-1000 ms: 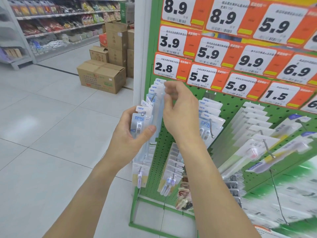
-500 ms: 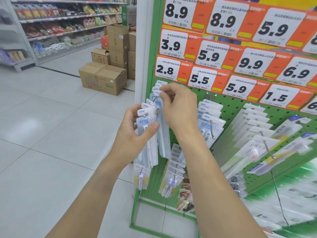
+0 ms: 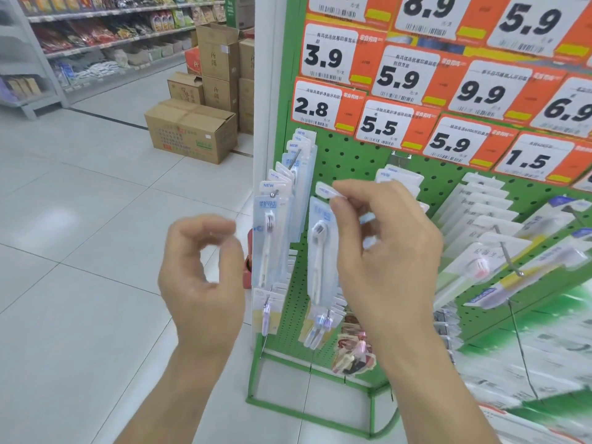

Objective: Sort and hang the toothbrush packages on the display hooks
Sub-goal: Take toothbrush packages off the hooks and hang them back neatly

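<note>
the right hand [image 3: 384,251] pinches the top tab of a toothbrush package [image 3: 322,251], which hangs long axis vertical, brush head up, just before the green pegboard [image 3: 352,161]. the left hand [image 3: 201,270], loosely curled, holds nothing, over bare floor [image 3: 80,219] to the left. hung packages [image 3: 272,232] read "new"; price tags [image 3: 315,107] read 2.8, 5.5.
</note>
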{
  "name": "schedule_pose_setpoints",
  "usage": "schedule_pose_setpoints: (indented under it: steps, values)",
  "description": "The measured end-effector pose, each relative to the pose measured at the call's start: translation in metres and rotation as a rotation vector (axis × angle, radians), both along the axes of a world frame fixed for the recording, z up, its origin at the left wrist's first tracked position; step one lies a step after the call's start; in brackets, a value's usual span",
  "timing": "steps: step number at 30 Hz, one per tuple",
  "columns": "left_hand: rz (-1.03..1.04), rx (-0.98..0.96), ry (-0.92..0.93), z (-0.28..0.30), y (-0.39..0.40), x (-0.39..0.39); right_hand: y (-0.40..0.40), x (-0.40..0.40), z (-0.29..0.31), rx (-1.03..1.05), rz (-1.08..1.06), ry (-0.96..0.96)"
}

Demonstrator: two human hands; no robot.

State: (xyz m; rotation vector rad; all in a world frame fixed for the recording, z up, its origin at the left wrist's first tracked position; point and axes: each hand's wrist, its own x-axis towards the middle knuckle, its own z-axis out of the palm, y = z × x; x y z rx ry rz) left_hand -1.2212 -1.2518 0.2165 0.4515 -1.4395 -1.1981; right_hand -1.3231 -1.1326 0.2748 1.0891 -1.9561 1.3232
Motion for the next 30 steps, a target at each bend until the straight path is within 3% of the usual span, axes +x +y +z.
schedule_pose_setpoints:
  steps: [2,6,10,12,18,26,30]
  values:
    - [-0.111,0.038,-0.05,-0.009,0.018,0.012,0.015,0.011,-0.013,-0.019,0.072,-0.052]
    - [-0.375,0.104,-0.345,-0.038,0.043,0.023,0.035,0.028,-0.039,-0.051,0.2,-0.3]
    - [-0.727,0.376,-0.361,-0.053,0.043,0.026,0.04,0.025,-0.068,-0.097,0.231,-0.612]
    - [-0.809,0.456,-0.442,-0.058,0.042,0.024,0.04,0.022,-0.084,-0.107,0.234,-0.73]
    - [-0.758,0.692,-0.459,-0.079,0.053,0.022,0.049,0.019,-0.13,-0.115,0.212,-1.0]
    - [-0.696,0.919,-0.371,-0.088,0.055,0.022,0.088,0.029,-0.147,0.461,0.496,-1.289]
    - [-0.601,0.831,-0.416,-0.092,0.055,0.018,0.094,0.031,-0.151,0.502,0.56,-1.299]
